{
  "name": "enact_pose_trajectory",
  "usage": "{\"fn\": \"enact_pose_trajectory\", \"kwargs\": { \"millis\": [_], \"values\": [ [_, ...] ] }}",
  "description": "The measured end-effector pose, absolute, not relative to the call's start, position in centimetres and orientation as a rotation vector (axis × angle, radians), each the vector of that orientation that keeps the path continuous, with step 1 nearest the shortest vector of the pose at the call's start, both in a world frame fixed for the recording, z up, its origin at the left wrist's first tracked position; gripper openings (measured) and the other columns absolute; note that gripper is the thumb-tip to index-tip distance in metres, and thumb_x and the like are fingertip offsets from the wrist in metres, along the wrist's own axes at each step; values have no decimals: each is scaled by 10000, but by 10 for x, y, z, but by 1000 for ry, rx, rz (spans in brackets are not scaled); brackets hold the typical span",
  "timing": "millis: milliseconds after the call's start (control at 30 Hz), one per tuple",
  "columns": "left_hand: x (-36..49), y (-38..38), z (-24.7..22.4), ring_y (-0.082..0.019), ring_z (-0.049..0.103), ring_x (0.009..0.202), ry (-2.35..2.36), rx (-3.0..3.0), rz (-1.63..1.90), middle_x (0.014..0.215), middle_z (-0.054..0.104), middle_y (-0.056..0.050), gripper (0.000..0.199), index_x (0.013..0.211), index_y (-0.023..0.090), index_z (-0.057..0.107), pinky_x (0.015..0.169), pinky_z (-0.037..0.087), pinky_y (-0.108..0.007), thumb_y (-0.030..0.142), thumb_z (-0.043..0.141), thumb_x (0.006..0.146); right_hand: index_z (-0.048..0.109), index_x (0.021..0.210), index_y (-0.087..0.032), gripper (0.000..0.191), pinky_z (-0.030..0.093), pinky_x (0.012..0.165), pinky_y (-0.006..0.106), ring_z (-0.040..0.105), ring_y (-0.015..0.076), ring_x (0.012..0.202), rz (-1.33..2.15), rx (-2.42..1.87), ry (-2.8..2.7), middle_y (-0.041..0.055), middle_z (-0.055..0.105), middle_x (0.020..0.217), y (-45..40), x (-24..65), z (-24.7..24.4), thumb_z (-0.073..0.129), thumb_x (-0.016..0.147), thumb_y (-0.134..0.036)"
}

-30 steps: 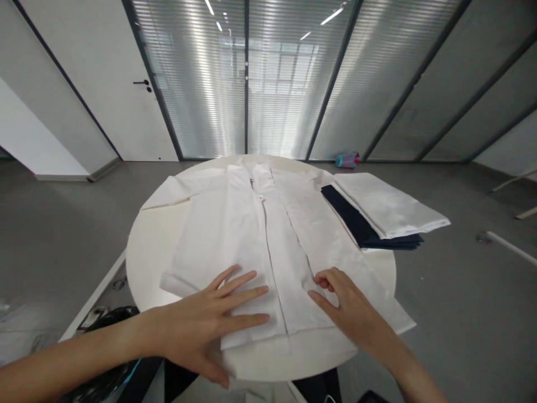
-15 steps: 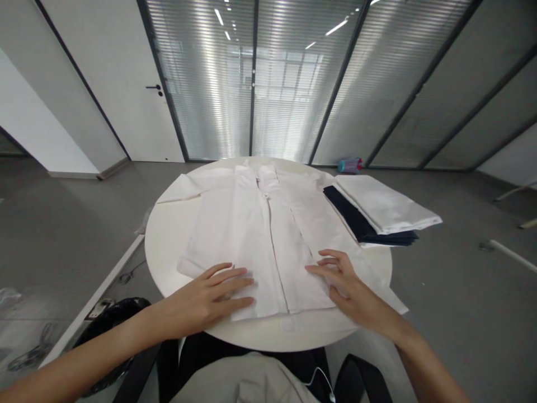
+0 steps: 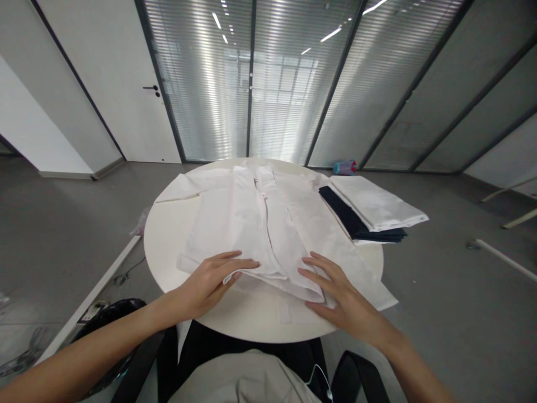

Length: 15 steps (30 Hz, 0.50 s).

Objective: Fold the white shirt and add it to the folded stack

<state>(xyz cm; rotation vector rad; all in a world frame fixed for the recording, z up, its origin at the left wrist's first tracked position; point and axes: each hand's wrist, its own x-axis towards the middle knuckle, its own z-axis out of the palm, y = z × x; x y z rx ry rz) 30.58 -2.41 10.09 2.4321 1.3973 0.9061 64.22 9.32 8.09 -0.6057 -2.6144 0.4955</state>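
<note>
A white long-sleeved jacket (image 3: 218, 218) lies spread on the round table, with its front opening running down the middle. My left hand (image 3: 213, 280) holds the near hem, thumb below and fingers on top, and the cloth there is raised and curled. On the right part of the hem rests my right hand (image 3: 335, 288), its fingers apart on the cloth and its thumb by the hem edge. One sleeve stretches out to the far left; the cloth on the right reaches past the table's edge.
Folded white cloth (image 3: 377, 201) lies over folded dark navy cloth (image 3: 348, 218) at the right of the white round table (image 3: 168, 246). A black-lined bin (image 3: 121, 313) stands at the lower left. A blue and red item (image 3: 344, 167) is on the floor by the glass wall.
My left hand has gone from lying flat on the jacket to gripping its near hem, which is now lifted and drawn away from me. My right hand has shifted slightly left, fingers still spread.
</note>
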Motion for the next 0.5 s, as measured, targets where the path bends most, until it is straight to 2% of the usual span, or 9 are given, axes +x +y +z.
{"fn": "enact_pose_trajectory", "kwargs": {
  "millis": [100,233,367,500],
  "values": [
    [303,-25,103,-192,553,1348,1372,2467,891,1394,642,-21,439,1459,281,489,1140,468,-424,168,375,1050,479,1486,-352,653,430,1141,518,409,253,1446,409,-538,-2515,74,529,1481,100,635,76,561,902,-72],
    [298,-23,90,-200,534,1368,1091,2720,602,1441,602,-59,511,1500,239,439,1210,374,-453,99,436,1008,507,1468,-342,701,471,1106,503,489,241,1387,362,-435,-2503,65,583,1441,112,634,77,515,859,7],
    [293,-22,81,-228,422,1454,1008,2809,412,1529,504,-81,701,1546,225,383,1241,311,-482,21,496,884,522,1471,-320,862,461,1119,499,483,215,1399,336,-453,-2584,50,567,1473,123,636,74,392,727,95],
    [289,-22,87,-229,331,1504,1140,2754,453,1586,426,-82,807,1564,228,350,1255,270,-489,-6,501,806,597,1406,-313,821,449,1127,497,453,205,1424,372,-440,-2645,41,569,1476,132,635,74,375,729,95]
  ]
}}
